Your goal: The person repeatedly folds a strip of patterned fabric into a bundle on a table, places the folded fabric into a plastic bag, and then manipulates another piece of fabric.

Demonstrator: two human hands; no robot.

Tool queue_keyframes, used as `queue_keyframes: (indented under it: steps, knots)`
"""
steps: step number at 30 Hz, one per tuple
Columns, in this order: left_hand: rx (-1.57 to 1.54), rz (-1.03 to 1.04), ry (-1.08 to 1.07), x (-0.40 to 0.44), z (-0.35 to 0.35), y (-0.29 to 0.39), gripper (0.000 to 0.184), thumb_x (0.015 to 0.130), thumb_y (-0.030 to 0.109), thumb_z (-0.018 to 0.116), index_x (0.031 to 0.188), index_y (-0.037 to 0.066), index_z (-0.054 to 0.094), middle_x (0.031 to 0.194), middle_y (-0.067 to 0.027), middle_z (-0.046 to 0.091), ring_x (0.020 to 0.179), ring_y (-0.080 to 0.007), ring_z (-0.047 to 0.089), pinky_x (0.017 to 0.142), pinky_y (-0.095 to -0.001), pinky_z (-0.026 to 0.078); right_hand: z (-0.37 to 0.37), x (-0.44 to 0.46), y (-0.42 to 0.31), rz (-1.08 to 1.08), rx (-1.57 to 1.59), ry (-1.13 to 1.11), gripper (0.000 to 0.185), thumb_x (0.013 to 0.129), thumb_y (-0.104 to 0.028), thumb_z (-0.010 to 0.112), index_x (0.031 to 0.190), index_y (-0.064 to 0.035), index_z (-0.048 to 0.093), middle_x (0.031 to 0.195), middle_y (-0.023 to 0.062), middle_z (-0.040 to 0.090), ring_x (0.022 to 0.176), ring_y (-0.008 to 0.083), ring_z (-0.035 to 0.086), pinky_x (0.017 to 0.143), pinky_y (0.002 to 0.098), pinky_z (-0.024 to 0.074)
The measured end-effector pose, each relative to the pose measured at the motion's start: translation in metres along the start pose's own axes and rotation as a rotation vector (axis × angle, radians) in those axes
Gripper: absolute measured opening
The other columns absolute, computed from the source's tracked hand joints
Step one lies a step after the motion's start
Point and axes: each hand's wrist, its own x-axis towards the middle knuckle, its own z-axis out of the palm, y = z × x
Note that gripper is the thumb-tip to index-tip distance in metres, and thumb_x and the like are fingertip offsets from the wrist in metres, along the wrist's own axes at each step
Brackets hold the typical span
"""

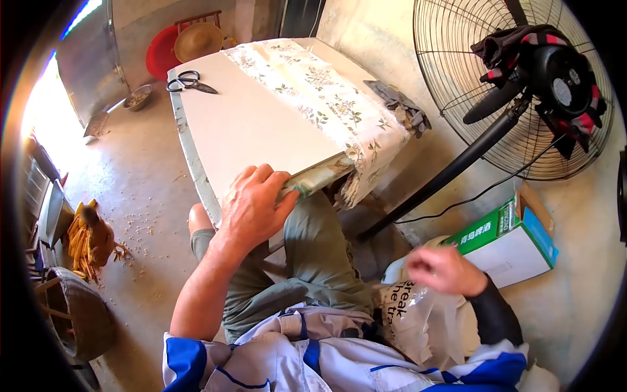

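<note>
My left hand (255,204) rests on the near edge of a white board (255,124), fingers lying over its surface and thumb apart at the edge. The board lies on a small table (189,153) in front of my knees. A pair of scissors (189,82) lies at the board's far left corner. Beside the board, a flowered cloth (320,81) runs across the table and hangs over the near side. My right hand (447,269) is smeared by motion, its fingers unclear. It is above a clear plastic bag (424,320) with dark printed letters, at my right side.
A large fan (562,85) on a black pole stands at the right, its cord trailing behind a green and white carton (506,242). Grey gloves (401,108) lie on the table's right corner. Left are a chicken (98,238), scattered grains and a basket (78,313).
</note>
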Motion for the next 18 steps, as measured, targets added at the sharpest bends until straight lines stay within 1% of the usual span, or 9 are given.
queue_keyframes:
  steps: [4, 5, 6, 7, 9, 12, 15, 16, 18]
  knots:
    - [-0.015, -0.005, 0.011, 0.0, -0.002, -0.001, 0.025, 0.089, 0.016, 0.08, 0.109, 0.003, 0.077, 0.094, -0.0141, 0.07, 0.095, -0.0364, 0.066, 0.085, -0.0473, 0.054, -0.007, 0.098, 0.024, -0.171, -0.104, 0.354, 0.017, 0.094, -0.008, 0.077, 0.105, 0.0012, 0.067, 0.093, 0.0155, 0.07, 0.077, 0.0277, 0.073, 0.071, 0.0371, 0.0573]
    - [-0.013, -0.005, 0.01, 0.0, -0.002, 0.0, 0.025, 0.088, 0.016, 0.08, 0.109, 0.003, 0.077, 0.094, -0.0138, 0.07, 0.094, -0.0362, 0.066, 0.084, -0.0472, 0.054, -0.01, 0.119, 0.033, -0.174, -0.128, 0.402, 0.018, 0.095, -0.008, 0.078, 0.107, 0.0008, 0.069, 0.096, 0.0122, 0.07, 0.08, 0.0206, 0.072, 0.074, 0.0337, 0.0575]
    - [-0.006, -0.012, 0.009, -0.001, -0.002, 0.0, 0.024, 0.088, 0.017, 0.08, 0.109, 0.003, 0.078, 0.094, -0.0131, 0.07, 0.094, -0.0355, 0.067, 0.084, -0.0469, 0.054, -0.011, 0.139, 0.048, -0.186, -0.133, 0.456, 0.02, 0.094, -0.01, 0.079, 0.108, 0.0011, 0.069, 0.098, 0.013, 0.07, 0.083, 0.0219, 0.074, 0.075, 0.0337, 0.0584]
    - [0.001, -0.019, 0.007, -0.001, -0.003, 0.001, 0.024, 0.088, 0.017, 0.08, 0.108, 0.004, 0.078, 0.093, -0.0125, 0.07, 0.093, -0.0349, 0.067, 0.083, -0.0466, 0.054, -0.017, 0.155, 0.054, -0.175, -0.15, 0.491, 0.024, 0.094, -0.014, 0.078, 0.109, 0.0019, 0.069, 0.1, 0.0182, 0.071, 0.081, 0.0285, 0.076, 0.075, 0.0392, 0.0593]
    - [0.011, -0.023, 0.008, 0.0, -0.003, 0.003, 0.024, 0.088, 0.018, 0.08, 0.108, 0.004, 0.078, 0.093, -0.0112, 0.07, 0.092, -0.0336, 0.067, 0.083, -0.0458, 0.054, -0.028, 0.184, 0.091, -0.144, -0.187, 0.588, 0.03, 0.093, -0.019, 0.08, 0.111, 0.0021, 0.07, 0.105, 0.0187, 0.072, 0.082, 0.0289, 0.076, 0.079, 0.0408, 0.06]
    - [0.028, -0.015, 0.024, 0.0, -0.002, 0.003, 0.022, 0.088, 0.018, 0.081, 0.106, 0.005, 0.078, 0.09, -0.0097, 0.07, 0.09, -0.0318, 0.067, 0.081, -0.0443, 0.054, -0.044, 0.211, 0.137, 0.072, -0.198, 0.692, 0.04, 0.09, -0.029, 0.084, 0.113, 0.0017, 0.07, 0.11, 0.0195, 0.073, 0.086, 0.0304, 0.077, 0.084, 0.0421, 0.0604]
    - [0.053, -0.021, 0.005, 0.001, -0.003, 0.006, 0.021, 0.088, 0.017, 0.081, 0.105, 0.005, 0.078, 0.09, -0.0096, 0.07, 0.089, -0.0315, 0.067, 0.081, -0.0439, 0.054, -0.053, 0.222, 0.166, 0.152, -0.099, 0.687, 0.048, 0.088, -0.036, 0.086, 0.114, 0.0012, 0.071, 0.112, 0.0204, 0.074, 0.09, 0.0316, 0.077, 0.088, 0.0428, 0.0604]
    - [0.057, -0.018, 0.007, 0.001, -0.002, 0.006, 0.021, 0.088, 0.016, 0.081, 0.105, 0.005, 0.078, 0.089, -0.0095, 0.07, 0.089, -0.0314, 0.067, 0.08, -0.0438, 0.054, -0.052, 0.222, 0.168, 0.183, -0.114, 0.695, 0.056, 0.087, -0.038, 0.087, 0.119, 0.0039, 0.068, 0.112, 0.0215, 0.074, 0.094, 0.0334, 0.076, 0.091, 0.0431, 0.0598]
    - [0.066, -0.009, 0.009, 0.001, -0.002, 0.006, 0.021, 0.087, 0.015, 0.082, 0.105, 0.005, 0.078, 0.089, -0.0093, 0.071, 0.088, -0.0313, 0.067, 0.08, -0.0437, 0.054, -0.045, 0.223, 0.17, 0.169, -0.19, 0.809, 0.055, 0.089, -0.036, 0.087, 0.12, 0.0047, 0.066, 0.108, 0.0191, 0.074, 0.09, 0.0296, 0.076, 0.085, 0.0423, 0.0608]
